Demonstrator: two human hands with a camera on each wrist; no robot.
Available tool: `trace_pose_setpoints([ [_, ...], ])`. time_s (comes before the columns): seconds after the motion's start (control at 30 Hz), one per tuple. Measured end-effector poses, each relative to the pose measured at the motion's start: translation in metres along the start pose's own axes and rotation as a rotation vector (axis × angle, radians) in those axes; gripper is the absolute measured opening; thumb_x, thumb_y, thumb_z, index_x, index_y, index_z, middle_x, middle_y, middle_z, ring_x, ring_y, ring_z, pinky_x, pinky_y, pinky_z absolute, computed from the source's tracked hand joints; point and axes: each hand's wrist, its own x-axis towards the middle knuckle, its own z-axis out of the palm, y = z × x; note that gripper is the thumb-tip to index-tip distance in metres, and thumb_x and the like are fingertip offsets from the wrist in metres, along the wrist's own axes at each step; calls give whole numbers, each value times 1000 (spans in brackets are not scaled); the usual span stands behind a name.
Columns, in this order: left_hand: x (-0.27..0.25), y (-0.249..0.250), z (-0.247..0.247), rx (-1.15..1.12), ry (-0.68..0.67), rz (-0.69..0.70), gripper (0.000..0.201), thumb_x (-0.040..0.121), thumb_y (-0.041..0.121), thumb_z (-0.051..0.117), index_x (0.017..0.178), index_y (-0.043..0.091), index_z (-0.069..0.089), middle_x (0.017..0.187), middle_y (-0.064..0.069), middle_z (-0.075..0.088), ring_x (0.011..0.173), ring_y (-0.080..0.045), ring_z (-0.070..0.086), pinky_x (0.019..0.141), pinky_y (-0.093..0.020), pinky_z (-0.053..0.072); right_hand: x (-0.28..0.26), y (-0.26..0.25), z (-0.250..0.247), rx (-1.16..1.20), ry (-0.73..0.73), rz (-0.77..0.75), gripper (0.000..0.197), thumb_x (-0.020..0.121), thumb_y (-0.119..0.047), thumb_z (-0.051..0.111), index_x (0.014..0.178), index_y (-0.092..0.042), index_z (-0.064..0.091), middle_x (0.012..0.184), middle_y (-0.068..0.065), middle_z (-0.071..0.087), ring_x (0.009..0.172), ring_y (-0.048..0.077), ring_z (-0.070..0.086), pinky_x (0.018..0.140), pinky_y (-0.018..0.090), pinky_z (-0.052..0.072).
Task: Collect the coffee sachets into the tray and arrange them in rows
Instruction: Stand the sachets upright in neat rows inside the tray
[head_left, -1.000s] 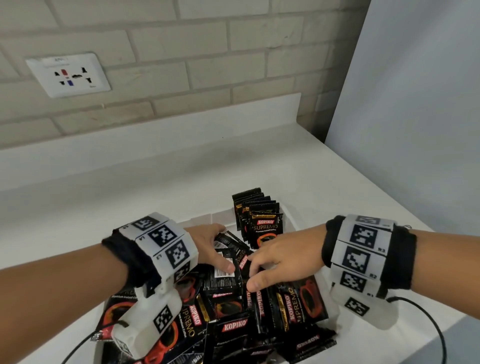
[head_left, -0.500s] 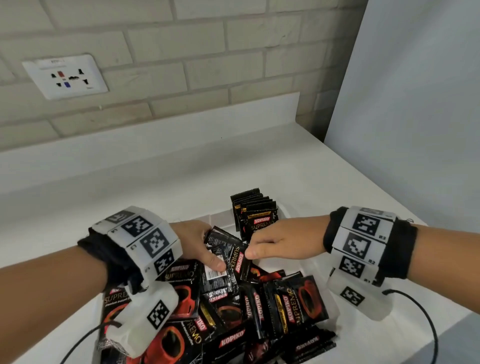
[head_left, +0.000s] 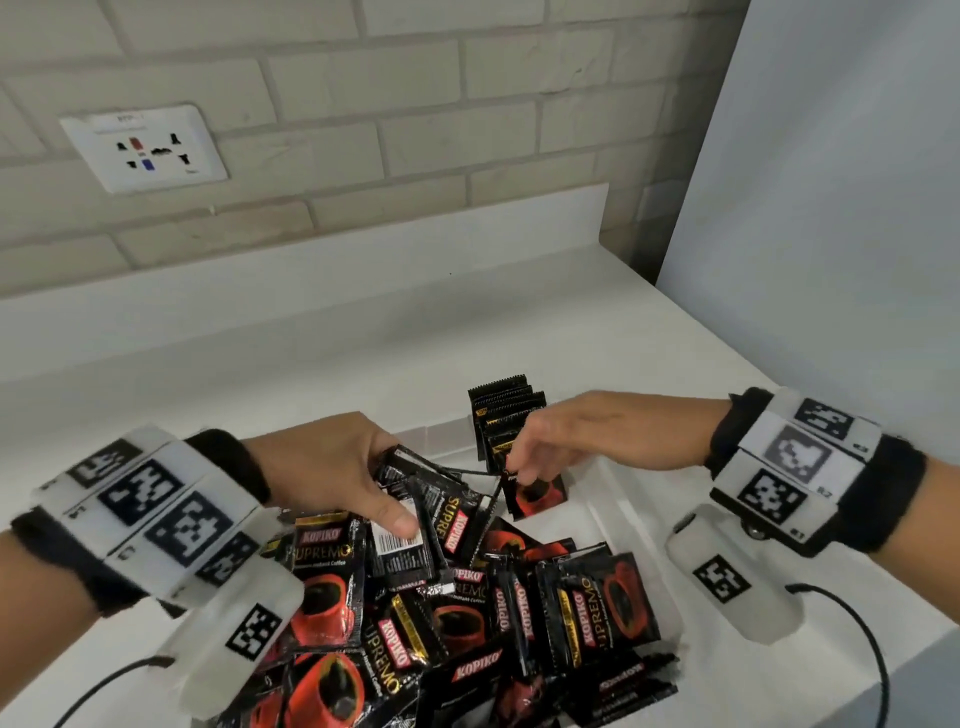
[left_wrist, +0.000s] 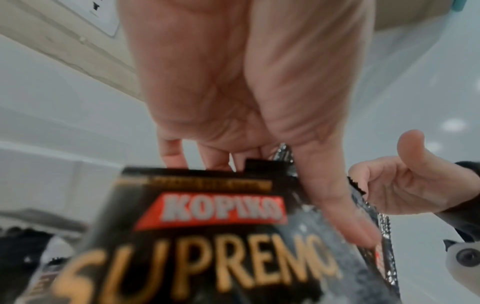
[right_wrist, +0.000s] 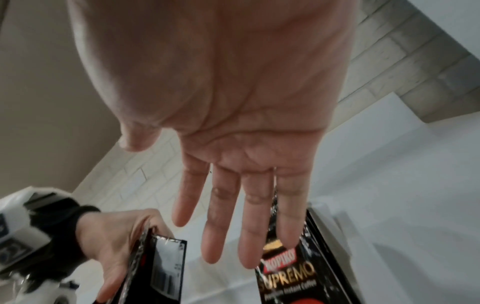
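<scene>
Sorting is under way: the left hand (head_left: 332, 467) grips a small fan of sachets (head_left: 415, 514) over the loose heap (head_left: 467, 613) in the tray (head_left: 631, 519), thumb clamped on the barcode side. The right hand (head_left: 571, 436), fingers straight and relaxed, is up at the upright row (head_left: 506, 415) at the tray's far end, its fingertips against the front packet (head_left: 537, 493). I'd say a packet is being seated there; next comes another from the fan, label facing forward and edges squared to the row. Hard to tell whether the right hand pinches that packet or only steadies it. The tray's near end is buried under the heap, and the wrist views are blurred.
</scene>
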Motion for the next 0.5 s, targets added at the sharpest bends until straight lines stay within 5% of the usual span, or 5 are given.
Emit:
trace_pose_setpoints([
  [0.13,-13,3,-9,-36,92,46,10,60,29,79,66,35,72,79,9,74,73,-9,69,66,-10,46,-7,-2,-10,63,88,-78,78,48,-95,27,96,-43,60,102,-11,69,95,4,65,91,21,48],
  [0.23,-22,1,-17,-82,152,61,32,54,41,83,79,22,75,82,6,75,81,-13,70,71,-9,47,-10,-4,-16,129,140,-121,83,47,-95,30,100,-39,60,105,-8,70,97,7,65,93,26,48],
  [0.37,-33,0,-27,-247,288,108,64,22,64,82,77,30,76,81,4,75,76,-5,70,65,-3,45,-12,-11,-18,233,210,-147,75,56,-87,34,104,-35,58,104,-7,70,98,11,65,95,28,48],
  [0.5,-37,2,-27,-472,492,164,39,40,50,89,67,24,75,70,0,73,64,-4,64,63,-8,47,-6,-23,-8,364,269,-163,64,60,-78,52,111,-38,52,114,-5,64,100,11,64,89,29,52],
])
